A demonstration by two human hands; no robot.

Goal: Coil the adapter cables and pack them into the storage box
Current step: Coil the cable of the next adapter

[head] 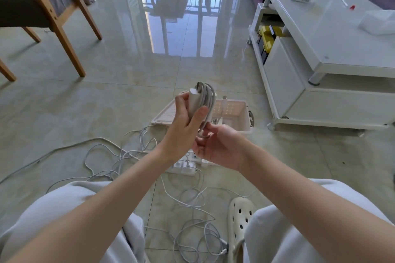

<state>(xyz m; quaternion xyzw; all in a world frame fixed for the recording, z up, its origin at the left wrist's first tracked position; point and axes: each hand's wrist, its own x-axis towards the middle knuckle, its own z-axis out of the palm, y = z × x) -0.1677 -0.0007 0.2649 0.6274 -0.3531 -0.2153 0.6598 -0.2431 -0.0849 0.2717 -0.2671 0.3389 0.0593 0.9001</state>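
My left hand (183,126) grips a white power adapter (195,100), prongs up, with its white cable (208,97) wound in loops around it. Just below it, my right hand (218,145) pinches the lower end of that coil. A cable plug tip (224,100) sticks up beside the coil. Behind the hands the open white storage box (235,113) sits on the floor, partly hidden by them. Several loose white cables (128,156) lie tangled on the tiles, and a white power strip (183,166) rests under my wrists.
A white coffee table (333,34) stands at the right with a yellow case (267,36) on its lower shelf. A wooden chair (53,13) is at the left. My white clog (239,215) and knees fill the bottom. More cable loops (203,241) lie between my legs.
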